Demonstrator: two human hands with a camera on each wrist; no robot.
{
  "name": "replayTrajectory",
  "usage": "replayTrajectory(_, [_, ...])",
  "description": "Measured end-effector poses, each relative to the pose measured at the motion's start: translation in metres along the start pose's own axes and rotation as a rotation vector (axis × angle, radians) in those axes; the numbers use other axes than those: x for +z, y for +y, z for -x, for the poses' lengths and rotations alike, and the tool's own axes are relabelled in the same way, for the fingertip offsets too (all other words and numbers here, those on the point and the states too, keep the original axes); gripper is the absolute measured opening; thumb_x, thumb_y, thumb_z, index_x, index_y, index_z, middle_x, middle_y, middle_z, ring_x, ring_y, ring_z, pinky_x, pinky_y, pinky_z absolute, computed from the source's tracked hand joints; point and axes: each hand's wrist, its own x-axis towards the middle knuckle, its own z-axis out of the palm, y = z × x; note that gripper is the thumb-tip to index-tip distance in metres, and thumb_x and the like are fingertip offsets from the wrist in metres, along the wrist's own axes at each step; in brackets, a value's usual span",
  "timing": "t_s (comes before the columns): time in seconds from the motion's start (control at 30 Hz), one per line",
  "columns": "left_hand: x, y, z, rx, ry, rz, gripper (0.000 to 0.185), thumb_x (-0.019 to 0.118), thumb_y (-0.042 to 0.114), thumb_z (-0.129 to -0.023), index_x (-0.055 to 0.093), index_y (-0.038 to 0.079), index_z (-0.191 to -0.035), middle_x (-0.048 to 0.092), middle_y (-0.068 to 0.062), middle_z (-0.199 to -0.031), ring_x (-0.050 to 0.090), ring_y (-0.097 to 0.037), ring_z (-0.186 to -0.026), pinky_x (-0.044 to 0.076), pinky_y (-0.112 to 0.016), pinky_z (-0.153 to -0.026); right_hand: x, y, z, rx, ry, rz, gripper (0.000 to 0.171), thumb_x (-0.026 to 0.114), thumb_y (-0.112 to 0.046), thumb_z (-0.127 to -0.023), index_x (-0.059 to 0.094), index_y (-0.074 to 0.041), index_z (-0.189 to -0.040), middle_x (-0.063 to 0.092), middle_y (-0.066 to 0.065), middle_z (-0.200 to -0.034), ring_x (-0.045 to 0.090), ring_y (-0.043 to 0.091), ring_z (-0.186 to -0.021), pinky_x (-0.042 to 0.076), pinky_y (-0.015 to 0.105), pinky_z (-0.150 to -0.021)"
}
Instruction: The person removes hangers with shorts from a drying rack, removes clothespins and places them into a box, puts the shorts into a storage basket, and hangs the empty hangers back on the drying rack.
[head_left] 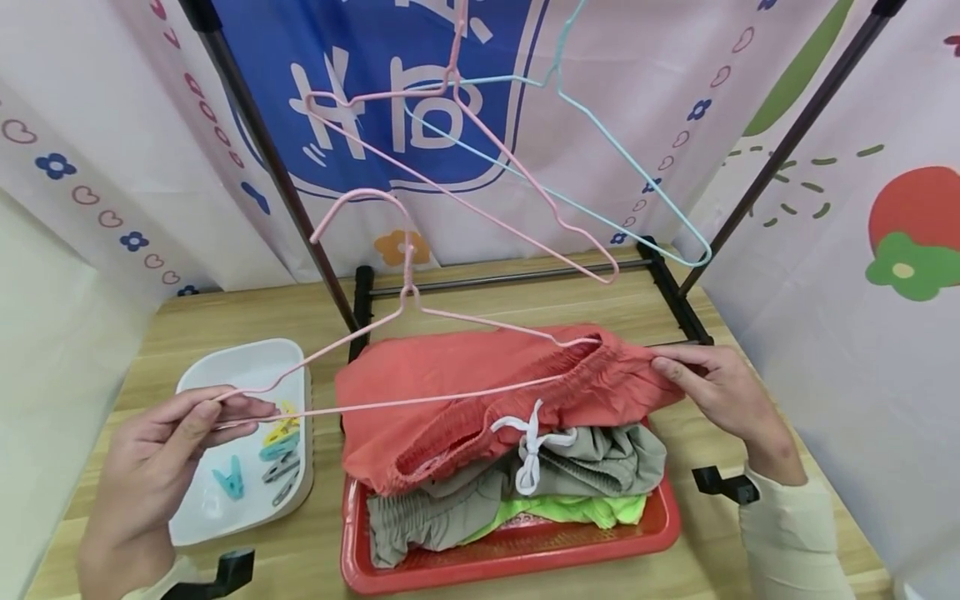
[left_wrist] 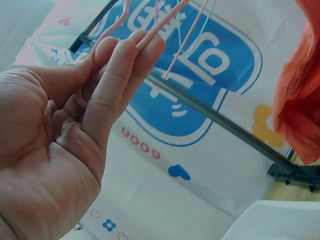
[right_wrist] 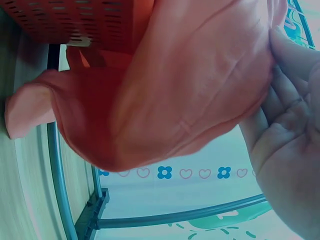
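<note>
The far end of the thin pink wire hanger (head_left: 420,350) is tucked inside the orange-red cloth shorts (head_left: 480,392). The grey and bright green clothes (head_left: 525,492) lie mostly hidden underneath them.

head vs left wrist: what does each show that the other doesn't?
Head only: the right hand gripping the waistband of the coral shorts, the red tray of folded clothes, the white tray of clothespins, a blue hanger.
Left wrist only: the palm side of the fingers.
Both: the left hand pinching the pink hanger, the rack, the printed backdrop.
</note>
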Motion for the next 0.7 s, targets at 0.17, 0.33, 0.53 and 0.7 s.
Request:
replayTrajectory(0.17, [-0.0008, 0.0009, 0.0002, 0.036, 0.007, 0.066, 0.032, 0.023, -0.021, -0.104, 0.046, -0.035, -0.121, 0.064, -0.037, -0.118, 0.068, -0.039, -0.112, 0.055, -0.038, -0.094, -0.0026, 0.0016, 0.0017, 0.01, 0.0, -0.006, 0.024, 0.069, 0.012, -0.092, 0.079, -0.001, -0.109, 0.075, -0.007, -0.1, 0.058, 0.005, -0.073, 0.045, 0.017, -0.061])
replayTrajectory(0.33, [0.0002, 0.0034, 0.0016, 0.094, 0.003, 0.12, 0.033, 0.022, -0.02, -0.104, 0.045, -0.037, -0.121, 0.063, -0.04, -0.117, 0.067, -0.041, -0.113, 0.055, -0.039, -0.095, -0.0034, 0.0028, 0.0038, 0.041, -0.015, -0.035, 0.026, 0.067, 0.011, -0.094, 0.079, -0.003, -0.112, 0.075, -0.005, -0.099, 0.056, 0.008, -0.07, 0.044, 0.02, -0.059])
replayTrajectory(0.53, [0.0027, 0.0038, 0.0006, 0.143, 0.022, 0.22, 0.032, 0.022, -0.019, -0.105, 0.043, -0.038, -0.121, 0.061, -0.044, -0.117, 0.066, -0.046, -0.113, 0.054, -0.042, -0.097, -0.0032, 0.0057, 0.0061, 0.06, -0.023, -0.034, 0.026, 0.068, 0.011, -0.094, 0.078, -0.003, -0.113, 0.075, -0.005, -0.104, 0.06, 0.006, -0.075, 0.047, 0.017, -0.064])
replayTrajectory(0.7, [0.0057, 0.0012, -0.0005, 0.122, 0.013, 0.17, 0.032, 0.023, -0.019, -0.105, 0.045, -0.036, -0.122, 0.062, -0.041, -0.118, 0.066, -0.043, -0.114, 0.054, -0.041, -0.096, -0.0026, 0.0045, 0.005, 0.064, -0.034, -0.047, 0.025, 0.07, 0.01, -0.092, 0.079, -0.003, -0.112, 0.075, -0.003, -0.099, 0.059, 0.007, -0.071, 0.046, 0.018, -0.06])
